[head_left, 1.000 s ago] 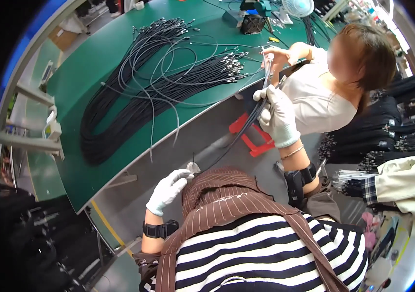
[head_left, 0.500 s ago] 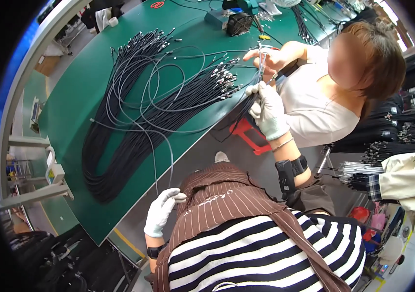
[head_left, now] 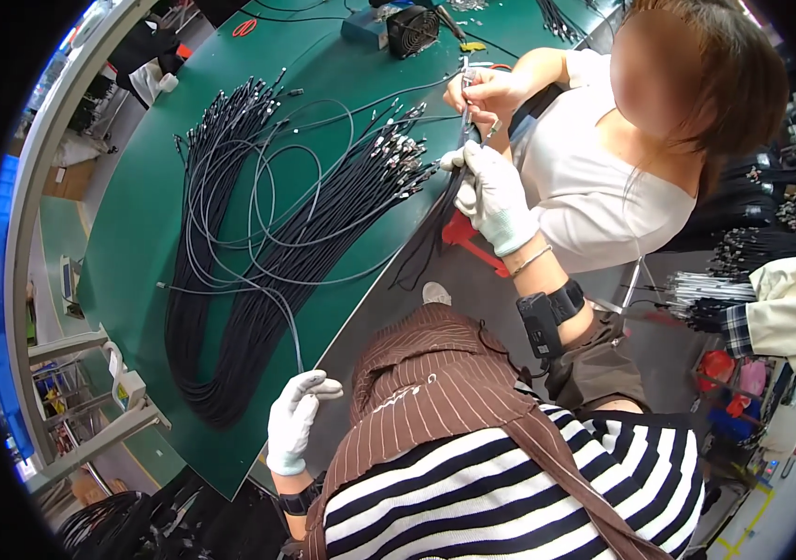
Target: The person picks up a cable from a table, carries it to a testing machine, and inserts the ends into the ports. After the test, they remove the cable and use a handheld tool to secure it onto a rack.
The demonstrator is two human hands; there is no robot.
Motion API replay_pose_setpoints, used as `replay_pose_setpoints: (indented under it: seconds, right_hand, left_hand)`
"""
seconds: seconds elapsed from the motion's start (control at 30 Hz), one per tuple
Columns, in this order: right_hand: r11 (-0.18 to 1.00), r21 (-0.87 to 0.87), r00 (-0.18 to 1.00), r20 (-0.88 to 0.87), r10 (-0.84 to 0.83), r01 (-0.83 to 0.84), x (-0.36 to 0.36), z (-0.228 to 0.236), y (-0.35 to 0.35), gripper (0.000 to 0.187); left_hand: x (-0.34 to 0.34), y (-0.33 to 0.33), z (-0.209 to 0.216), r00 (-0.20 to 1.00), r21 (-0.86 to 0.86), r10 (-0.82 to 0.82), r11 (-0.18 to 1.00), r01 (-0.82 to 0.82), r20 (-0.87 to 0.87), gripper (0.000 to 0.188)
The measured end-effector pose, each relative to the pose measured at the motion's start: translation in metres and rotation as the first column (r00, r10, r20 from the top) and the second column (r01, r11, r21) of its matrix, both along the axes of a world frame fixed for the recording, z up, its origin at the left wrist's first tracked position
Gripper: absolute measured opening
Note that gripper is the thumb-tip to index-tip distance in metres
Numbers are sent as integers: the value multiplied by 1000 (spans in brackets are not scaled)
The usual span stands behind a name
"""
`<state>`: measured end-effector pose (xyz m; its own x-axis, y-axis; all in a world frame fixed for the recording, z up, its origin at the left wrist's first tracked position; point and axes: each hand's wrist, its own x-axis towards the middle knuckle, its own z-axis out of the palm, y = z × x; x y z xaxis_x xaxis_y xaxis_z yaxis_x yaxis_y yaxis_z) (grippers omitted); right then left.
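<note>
My right hand (head_left: 494, 198), in a white glove, is closed on a small bunch of black cables (head_left: 437, 217) beyond the table edge. Right by it, a co-worker's bare hands (head_left: 484, 93) hold the upper part of these cables, where light connector ends show. My left hand (head_left: 295, 422), also gloved, is at the near table edge with fingers bent. Thin grey cables (head_left: 293, 329) run down to its fingertips; the exact grip is partly hidden. Behind them, a thick U-shaped bundle of black cables (head_left: 202, 378) with metal-tipped ends lies on the green table (head_left: 123, 308).
The co-worker (head_left: 594, 177) sits at the right, by a red stool (head_left: 473, 245). A black fan (head_left: 414, 32) and red-handled scissors (head_left: 244, 28) are at the table's far side. A metal frame (head_left: 20, 233) stands at the left. More cables (head_left: 771, 219) hang at the right.
My view has shifted, so the table sits lower and the co-worker nearer. My right hand stays on the black cables beside the co-worker's hands. My left hand's fingers now meet the grey cables.
</note>
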<state>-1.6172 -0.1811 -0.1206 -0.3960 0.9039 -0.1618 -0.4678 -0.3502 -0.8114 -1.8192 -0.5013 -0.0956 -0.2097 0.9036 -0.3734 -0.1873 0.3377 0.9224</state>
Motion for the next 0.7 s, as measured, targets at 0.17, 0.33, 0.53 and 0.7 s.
replay_pose_setpoints:
  seconds: [0.17,0.33,0.53,0.7]
  right_hand:
    - [999,-42,1000,11,22,-22,-6,-8,5,23]
    - [992,-93,996,-5,84,-84,-9,-2,5,24]
    - [998,-38,985,170,-35,42,1,-8,4,22]
    - [973,231,829,545,-125,-5,6,28,-28,19]
  left_hand:
    - [-2,-6,-3,999,-11,43,999,-43,-3,42]
    - [-3,-2,-3,999,-5,39,999,-39,-10,43]
    - [-4,1,-8,999,11,41,999,-41,16,45]
    - [-12,9,-2,999,53,-36,998,37,-32,45]
